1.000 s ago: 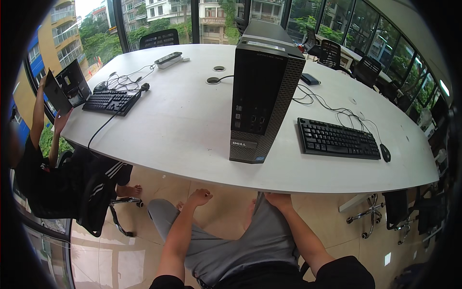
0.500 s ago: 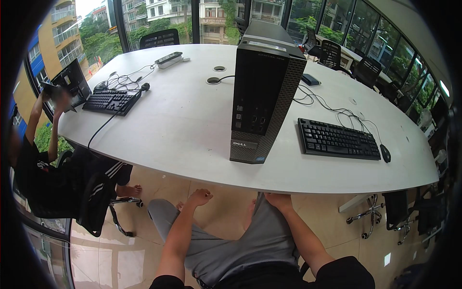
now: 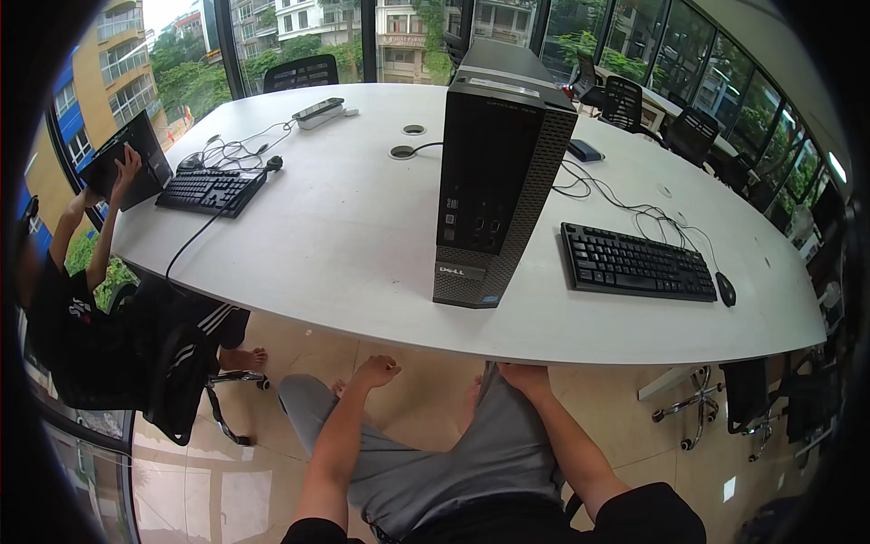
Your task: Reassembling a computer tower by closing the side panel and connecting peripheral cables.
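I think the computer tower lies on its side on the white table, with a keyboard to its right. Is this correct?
Not on its side: in the head view the tower stands upright on the white table, with a keyboard to its right.

The counter [image 3: 335, 290] is partly hiding the right grip [image 3: 526, 377] and the tower [image 3: 485, 181] is partly covering a cable [image 3: 428, 145].

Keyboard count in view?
2: one black keyboard right of the computer tower, another black keyboard at the left, near the seated co-worker. The tower could hide more.
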### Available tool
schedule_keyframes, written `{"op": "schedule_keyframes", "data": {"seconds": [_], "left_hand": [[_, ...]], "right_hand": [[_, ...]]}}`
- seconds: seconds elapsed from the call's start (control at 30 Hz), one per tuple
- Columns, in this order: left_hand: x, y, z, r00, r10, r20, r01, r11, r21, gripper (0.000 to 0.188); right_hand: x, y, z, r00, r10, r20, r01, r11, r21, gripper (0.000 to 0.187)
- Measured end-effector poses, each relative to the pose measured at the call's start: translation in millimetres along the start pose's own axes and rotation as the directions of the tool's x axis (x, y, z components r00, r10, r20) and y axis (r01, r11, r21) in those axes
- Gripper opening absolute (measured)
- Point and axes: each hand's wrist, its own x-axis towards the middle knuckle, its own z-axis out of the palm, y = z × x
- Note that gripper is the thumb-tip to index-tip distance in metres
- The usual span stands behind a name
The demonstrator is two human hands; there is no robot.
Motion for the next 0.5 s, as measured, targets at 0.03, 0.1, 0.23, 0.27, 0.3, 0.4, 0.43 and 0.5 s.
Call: {"op": "schedule_keyframes", "data": {"seconds": [0.03,0.1,0.23,0.27,0.3,0.4,0.43,0.5], "left_hand": [[0.4,0.0,0.2,1.000,0.001,-0.001,-0.001,1.000,-0.001,0.054],[0.8,0.3,0.3,1.000,0.002,-0.002,-0.002,1.000,-0.003,0.053],[-0.4,2.2,-0.3,1.000,0.022,-0.015,-0.022,1.000,0.016,0.052],[-0.9,2.8,-0.5,1.000,0.016,-0.014,-0.016,1.000,0.008,0.052],[-1.1,2.1,-0.6,1.000,0.016,-0.015,-0.016,1.000,0.008,0.052],[-1.1,1.8,-0.8,0.999,0.026,-0.028,-0.025,0.999,0.021,0.051],[-0.7,3.0,-1.2,0.999,0.035,-0.023,-0.035,0.999,0.024,0.051],[-0.2,3.3,-1.1,0.999,0.044,-0.019,-0.044,0.999,0.026,0.051]], "right_hand": [[-0.4,0.7,0.5,1.000,-0.009,-0.015,0.009,1.000,0.008,0.058],[-0.2,-0.4,4.7,0.985,-0.080,-0.150,0.076,0.997,-0.031,0.046],[0.9,-1.1,-2.6,0.999,0.020,0.029,-0.020,1.000,0.009,0.059],[0.1,-2.7,-4.1,0.999,0.020,0.030,-0.020,1.000,0.009,0.059],[-0.5,-5.2,-5.9,0.999,0.019,0.026,-0.019,1.000,0.008,0.059],[-0.6,-5.7,-6.5,1.000,0.017,0.023,-0.017,1.000,0.003,0.060],[-0.6,-4.2,-6.0,1.000,0.018,0.025,-0.018,1.000,0.000,0.060],[0.6,-0.6,-2.3,1.000,0.005,0.015,-0.005,1.000,0.006,0.060]]}}
